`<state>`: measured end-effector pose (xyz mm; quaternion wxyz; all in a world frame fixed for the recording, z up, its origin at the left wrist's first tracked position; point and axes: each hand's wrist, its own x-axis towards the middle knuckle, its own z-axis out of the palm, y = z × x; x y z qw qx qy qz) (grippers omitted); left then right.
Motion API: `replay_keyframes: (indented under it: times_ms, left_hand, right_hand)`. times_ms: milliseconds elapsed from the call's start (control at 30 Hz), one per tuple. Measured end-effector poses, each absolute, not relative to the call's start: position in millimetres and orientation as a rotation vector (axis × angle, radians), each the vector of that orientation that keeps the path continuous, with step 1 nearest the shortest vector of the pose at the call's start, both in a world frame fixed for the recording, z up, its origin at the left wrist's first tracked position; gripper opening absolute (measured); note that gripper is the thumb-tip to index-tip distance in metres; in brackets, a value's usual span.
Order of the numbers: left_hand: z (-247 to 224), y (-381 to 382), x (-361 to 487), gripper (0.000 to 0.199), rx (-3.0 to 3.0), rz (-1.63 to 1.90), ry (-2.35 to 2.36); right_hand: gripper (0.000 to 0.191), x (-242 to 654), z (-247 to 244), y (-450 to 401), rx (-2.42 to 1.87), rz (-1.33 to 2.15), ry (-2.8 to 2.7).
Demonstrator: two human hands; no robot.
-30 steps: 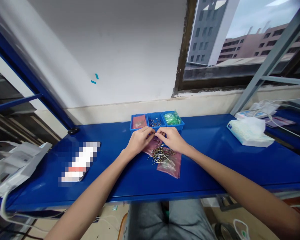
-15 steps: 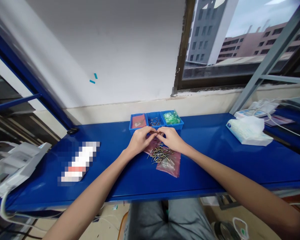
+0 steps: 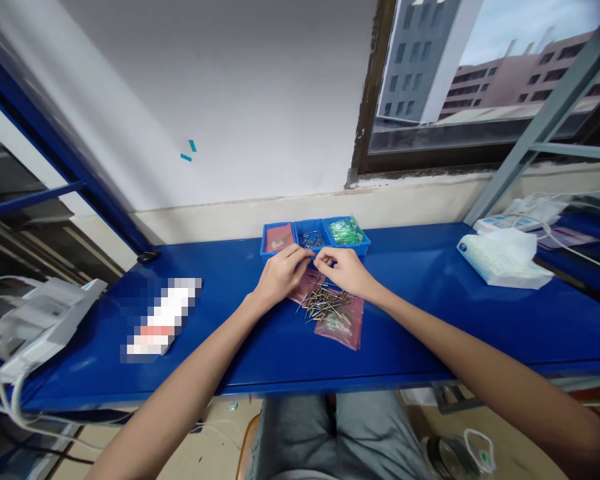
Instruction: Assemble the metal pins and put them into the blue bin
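Observation:
My left hand [image 3: 283, 273] and my right hand [image 3: 347, 270] are raised over the blue table, fingertips close to each other. Both are pinched closed; anything between the fingers is too small to make out. Just below them, a heap of thin metal rods [image 3: 326, 305], silver and brass-coloured, lies on pinkish plastic bags [image 3: 353, 333]. Right behind the hands stand three joined blue bins [image 3: 360, 249]. The left bin has a pink bag [image 3: 279, 237], the middle one small metal pieces [image 3: 310, 239], and the right one green plastic packets [image 3: 347, 231].
A tissue pack [image 3: 505, 263] sits on the right of the blue table [image 3: 405, 333]. White devices with cables [image 3: 45, 327] are at the left edge, near a blurred white item [image 3: 165, 317]. The wall [image 3: 260, 120] and window rise behind.
My fingertips have drawn slightly apart, leaving a small gap between the hands. The view has shifted a little; the heap and bins look the same.

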<state>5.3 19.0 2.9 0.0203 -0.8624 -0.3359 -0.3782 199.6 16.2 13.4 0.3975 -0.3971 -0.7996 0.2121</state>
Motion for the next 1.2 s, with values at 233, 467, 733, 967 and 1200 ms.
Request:
replay_keyframes:
  times_ms: [233,467,733,967,1200]
  left_hand:
    - [-1.5,21.3,5.3,0.015,-2.663,-1.157,-1.081]
    - [0.0,18.2,8.1,0.012,-2.742,-1.257,-1.083]
    - [-1.5,21.9,5.2,0.014,-2.7,-1.144,-1.032]
    - [3.2,19.5,7.2,0.008,-2.646,-1.332,-1.025]
    - [3.6,15.4,14.8,0.007,-2.808,-1.566,-1.167]
  right_hand:
    - [0.026,200.2,13.2,17.3,-0.928,0.63,-1.994]
    - [0.014,202.5,7.7,23.4,-0.997,0.521,-2.02]
    - [0.018,201.4,8.3,18.7,-0.96,0.301,-2.068]
    - [0.013,203.9,11.6,22.2,-0.965,0.467,-2.008]
    - [0.011,204.0,11.5,21.7,-0.97,0.527,-2.129]
